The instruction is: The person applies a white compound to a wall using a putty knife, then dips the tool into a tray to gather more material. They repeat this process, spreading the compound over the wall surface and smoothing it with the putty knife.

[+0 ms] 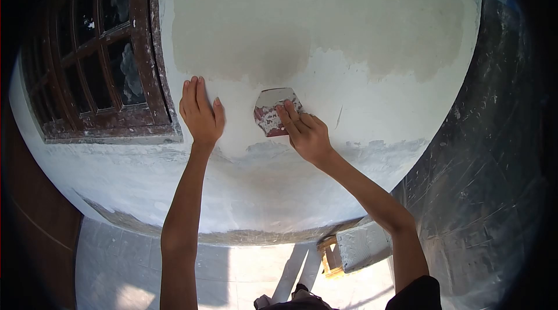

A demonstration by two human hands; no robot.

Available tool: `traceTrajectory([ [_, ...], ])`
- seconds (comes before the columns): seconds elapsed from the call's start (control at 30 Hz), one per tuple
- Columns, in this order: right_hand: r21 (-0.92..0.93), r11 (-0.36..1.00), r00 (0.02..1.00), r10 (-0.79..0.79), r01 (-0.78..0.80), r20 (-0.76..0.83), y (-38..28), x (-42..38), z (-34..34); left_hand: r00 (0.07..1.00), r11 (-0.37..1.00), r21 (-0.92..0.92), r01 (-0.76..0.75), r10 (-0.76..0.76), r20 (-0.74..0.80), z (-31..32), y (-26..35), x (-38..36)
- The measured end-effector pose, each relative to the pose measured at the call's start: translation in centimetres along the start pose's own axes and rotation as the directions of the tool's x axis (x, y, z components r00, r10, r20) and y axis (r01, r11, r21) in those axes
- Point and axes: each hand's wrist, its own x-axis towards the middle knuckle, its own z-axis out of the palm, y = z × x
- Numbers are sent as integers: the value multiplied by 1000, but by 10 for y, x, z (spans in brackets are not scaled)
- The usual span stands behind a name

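My right hand (309, 137) holds a reddish putty spreader (270, 113), smeared with whitish putty, near the middle of the view. Its fingers lie over the tool's face, pressing it to the white wall (349, 106); the thumb side of the grip is partly hidden. To the left, my left hand (201, 117) rests palm-in against the same wall, fingers stretched upward and thumb apart, with nothing in it. Above both hands spreads a greyish, damp-looking coat of putty (360, 13), darker just over the spreader.
A brown wooden window (110, 48) with several panes stands at left. Below right, a putty-smeared container or board (363, 246) sits beside a small wooden piece (331, 256) above the tiled floor (203, 275). A dark, scuffed surface (482, 153) borders the wall's right edge.
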Motion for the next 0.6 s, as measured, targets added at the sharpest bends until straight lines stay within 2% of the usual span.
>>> traceTrajectory([
  [0.03, -1, 1000, 1000, -7, 7, -7, -2, 11, -12, 1000, 1000, 2, -3, 4, -7, 1, 0, 0],
  [0.1, 237, 938, 967, 255, -252, 14, -3, 33, -38, 1000, 1000, 4, -15, 15, -18, 2, -1, 1],
  [0.13, 234, 938, 966, 259, -254, 10, -1, 44, -43, 1000, 1000, -1, -15, 15, -17, 1, -1, 1],
  [0.2, 469, 731, 862, 480, -495, 161, 10, 70, -42, 1000, 1000, -13, -19, 18, -14, 2, -1, 1],
  [0.3, 510, 730, 887, 423, -454, 184, 29, 91, -37, 1000, 1000, -6, -18, 18, -21, 2, -3, 0],
  [0.37, 504, 724, 877, 444, -472, 184, 45, 91, -31, 999, 1000, -14, -28, 28, -23, 3, -4, 0],
  [0.43, 433, 680, 776, 627, -591, 74, 58, 90, -34, 999, 999, -24, -30, 30, -28, 4, -4, 0],
  [0.5, 476, 613, 642, 757, -631, -124, 70, 82, -42, 999, 999, -30, -29, 28, -31, 4, -6, 1],
  [0.57, 557, 527, 440, 848, -642, -295, 80, 72, -42, 999, 999, -20, -29, 28, -29, 3, -4, 0],
  [0.6, 634, 521, 371, 853, -571, -367, 75, 75, -40, 1000, 1000, -18, -22, 22, -22, 2, -2, -2],
])
